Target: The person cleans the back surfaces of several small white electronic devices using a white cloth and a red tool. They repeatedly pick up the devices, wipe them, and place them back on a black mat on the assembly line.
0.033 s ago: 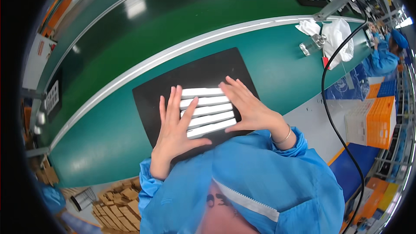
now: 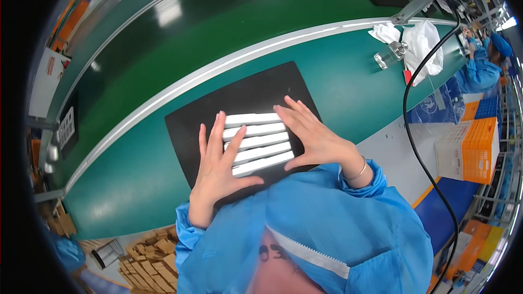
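Several slim white bar-shaped pieces (image 2: 261, 141) lie side by side in a row on a black mat (image 2: 239, 95). Their kind does not show. My left hand (image 2: 216, 171) is spread along the row's left end, with one fingertip over the second piece from the far side and the thumb stretched out near the closest one. At the opposite end, my right hand (image 2: 316, 139) reaches its fingers to the far piece, while the thumb rests by the near corner. Both hands have their fingers apart.
A glass bottle (image 2: 389, 55) with a metal-coloured neck and a white bag (image 2: 422, 49) lie right on the green table. A black cable (image 2: 407, 103) hangs down the right side. Orange and white crates (image 2: 468, 152) stand beyond. Cardboard pieces (image 2: 150, 258) are piled at lower left.
The whole view has shifted very slightly. The white pieces and the mat appear a little further left; both hands keep nearly the same pose.
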Demonstrator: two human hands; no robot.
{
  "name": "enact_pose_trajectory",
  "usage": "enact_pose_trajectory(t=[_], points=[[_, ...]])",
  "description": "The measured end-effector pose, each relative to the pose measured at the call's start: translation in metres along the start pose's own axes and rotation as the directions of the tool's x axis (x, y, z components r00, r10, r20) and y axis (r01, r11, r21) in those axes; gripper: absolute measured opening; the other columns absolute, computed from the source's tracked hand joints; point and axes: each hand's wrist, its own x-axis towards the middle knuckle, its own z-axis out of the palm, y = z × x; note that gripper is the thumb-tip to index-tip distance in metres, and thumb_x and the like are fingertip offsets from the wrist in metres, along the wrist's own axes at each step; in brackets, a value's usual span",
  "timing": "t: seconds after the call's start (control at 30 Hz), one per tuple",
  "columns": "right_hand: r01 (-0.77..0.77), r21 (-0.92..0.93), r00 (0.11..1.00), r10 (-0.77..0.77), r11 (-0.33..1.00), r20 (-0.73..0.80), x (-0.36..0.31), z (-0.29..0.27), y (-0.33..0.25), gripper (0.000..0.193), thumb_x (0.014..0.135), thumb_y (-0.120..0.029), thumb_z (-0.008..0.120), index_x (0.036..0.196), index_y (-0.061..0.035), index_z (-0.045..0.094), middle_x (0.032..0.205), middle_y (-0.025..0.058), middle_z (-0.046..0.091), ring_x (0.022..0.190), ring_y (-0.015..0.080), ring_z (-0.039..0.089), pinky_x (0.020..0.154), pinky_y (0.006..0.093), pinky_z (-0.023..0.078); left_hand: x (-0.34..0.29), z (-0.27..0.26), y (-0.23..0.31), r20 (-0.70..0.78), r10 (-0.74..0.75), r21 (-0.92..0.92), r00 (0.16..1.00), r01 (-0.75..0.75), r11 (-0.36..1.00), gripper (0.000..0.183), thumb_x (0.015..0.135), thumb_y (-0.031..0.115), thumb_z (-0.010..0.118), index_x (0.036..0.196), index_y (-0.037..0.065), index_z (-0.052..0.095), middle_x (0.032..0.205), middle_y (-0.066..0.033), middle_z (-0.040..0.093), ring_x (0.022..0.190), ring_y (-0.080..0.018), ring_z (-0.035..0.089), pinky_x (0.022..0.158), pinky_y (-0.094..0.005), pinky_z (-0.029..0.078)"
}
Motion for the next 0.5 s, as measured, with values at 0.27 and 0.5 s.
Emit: enact_pose_trajectory(t=[0.27, 0.5], points=[[-0.807, -0.115, 0.224, 0.121, 0.580, -0.967, -0.136, -0.115, 0.163, 0.017, 0.098, -0.012, 0.064, 0.113, -0.0045, 0.070, 0.106, 0.0131, 0.071, 0.100, 0.0311, 0.065, 0.088, 0.0409, 0.051, -0.003, 0.020, -0.015, -0.140, 0.085, -0.026, 0.986, -0.089, 0.996, 0.113, 0.058, 0.062, 0.091, 0.150, 0.008, 0.051, 0.162, -0.0350, 0.027, 0.150, -0.0502, 0.030, 0.120, -0.0668, 0.018], [-0.969, -0.146, 0.197, 0.266, 0.201, -0.944, -0.167, -0.147, 0.221, 0.026, 0.099, -0.025, 0.067, 0.112, -0.0024, 0.069, 0.109, 0.0163, 0.070, 0.104, 0.0375, 0.064, 0.090, 0.0464, 0.050, -0.010, 0.029, -0.024, -0.181, 0.064, -0.060, 0.981, -0.076, 0.995, 0.108, 0.065, 0.066, 0.085, 0.148, 0.006, 0.053, 0.163, -0.0356, 0.026, 0.145, -0.0534, 0.035, 0.118, -0.0637, 0.024]])
